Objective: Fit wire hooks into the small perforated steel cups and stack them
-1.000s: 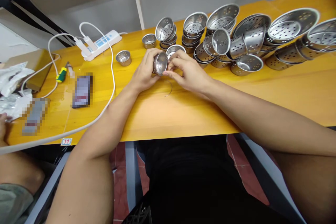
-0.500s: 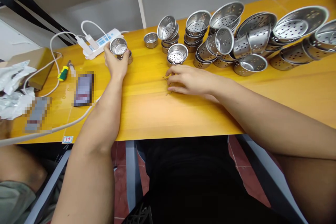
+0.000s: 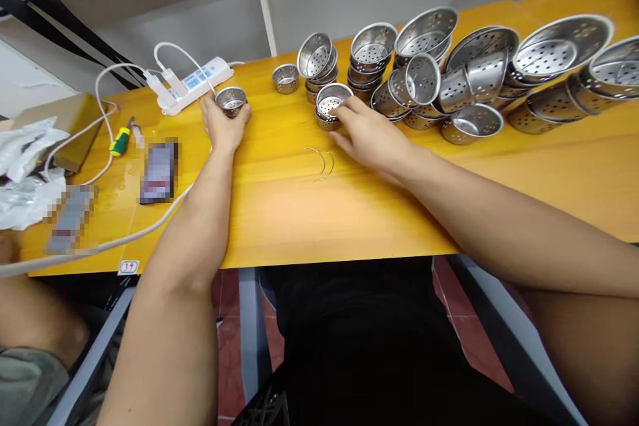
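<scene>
My left hand [image 3: 223, 125] is wrapped round a small perforated steel cup [image 3: 230, 98], which seems nested in another low on the table. At mid-table my right hand [image 3: 372, 134] grips the near right side of a second perforated steel cup [image 3: 333, 101], fingers at its rim and thumb lower down. This cup sits upright in a short stack. In front of it, two thin curved wires [image 3: 325, 166] lie on the wood. Just behind, a small lone cup [image 3: 285, 78] stands beside a stack of tilted perforated cups [image 3: 316, 56].
Several perforated bowls and cups [image 3: 474, 86] stand stacked or lean over on the right. On the left are a white power strip [image 3: 197, 88] with cables, a green-yellow screwdriver [image 3: 120, 140], two blurred phones [image 3: 160, 172] and plastic bags [image 3: 30, 153]. Another person's leg [image 3: 37, 319] shows at lower left.
My right hand has moved back from over the curved wires onto the perforated cup, uncovering the wires. My left hand has lowered its cup, which was tilted above another one.
</scene>
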### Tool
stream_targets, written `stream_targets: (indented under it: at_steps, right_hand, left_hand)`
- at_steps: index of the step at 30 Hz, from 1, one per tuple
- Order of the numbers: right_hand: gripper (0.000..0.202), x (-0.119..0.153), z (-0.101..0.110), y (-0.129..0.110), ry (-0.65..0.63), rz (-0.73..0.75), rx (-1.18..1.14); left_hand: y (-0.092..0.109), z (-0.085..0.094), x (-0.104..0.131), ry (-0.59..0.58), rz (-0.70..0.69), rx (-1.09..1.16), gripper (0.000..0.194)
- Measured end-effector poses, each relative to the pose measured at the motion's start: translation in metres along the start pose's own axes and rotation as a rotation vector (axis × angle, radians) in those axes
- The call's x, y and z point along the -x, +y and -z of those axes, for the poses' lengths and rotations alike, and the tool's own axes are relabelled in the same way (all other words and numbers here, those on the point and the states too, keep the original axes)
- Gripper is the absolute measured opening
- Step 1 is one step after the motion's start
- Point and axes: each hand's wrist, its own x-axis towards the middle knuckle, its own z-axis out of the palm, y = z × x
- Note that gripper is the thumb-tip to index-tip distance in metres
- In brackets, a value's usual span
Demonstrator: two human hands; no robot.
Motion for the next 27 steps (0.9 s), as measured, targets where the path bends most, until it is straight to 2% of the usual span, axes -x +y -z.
stream_targets:
  at_steps: [2, 5, 6, 8, 10, 12, 15, 18, 20, 24, 27]
  right_hand:
    - [0.034, -0.003, 0.000, 0.002, -0.010, -0.037, -0.012]
    - [0.029, -0.004, 0.003, -0.001, 0.050, -0.026, -0.073]
    - [0.030, -0.004, 0.005, -0.003, 0.077, -0.002, -0.092]
    - [0.032, -0.002, 0.007, -0.010, 0.116, 0.067, -0.123]
    - [0.032, 0.000, 0.007, -0.018, 0.117, 0.145, -0.143]
    - [0.031, 0.001, 0.006, -0.025, 0.097, 0.217, -0.153]
    - [0.035, 0.001, 0.002, -0.030, 0.051, 0.281, -0.140]
    - [0.052, -0.002, -0.002, -0.031, -0.020, 0.286, -0.096]
    - [0.050, -0.003, -0.003, -0.030, -0.046, 0.285, -0.058]
    - [0.031, -0.005, 0.001, -0.028, 0.015, 0.249, -0.038]
    - [0.030, -0.005, 0.006, -0.027, 0.104, 0.196, -0.101]
  left_hand:
    - [0.021, 0.005, 0.009, 0.080, 0.010, -0.044, 0.118]
    - [0.056, 0.009, 0.026, 0.037, -0.232, 0.033, 0.110]
    - [0.067, 0.008, 0.033, -0.032, -0.325, 0.065, 0.108]
    - [0.085, 0.002, 0.049, -0.244, -0.491, 0.101, 0.108]
    - [0.097, -0.009, 0.065, -0.424, -0.617, 0.118, 0.113]
    - [0.102, -0.021, 0.078, -0.508, -0.691, 0.153, 0.114]
    - [0.102, -0.032, 0.083, -0.519, -0.732, 0.175, 0.105]
    - [0.099, -0.033, 0.079, -0.499, -0.749, 0.176, 0.099]
    - [0.099, -0.032, 0.076, -0.507, -0.749, 0.159, 0.097]
    - [0.102, -0.031, 0.075, -0.497, -0.778, 0.136, 0.090]
    - [0.102, -0.034, 0.076, -0.474, -0.804, 0.152, 0.086]
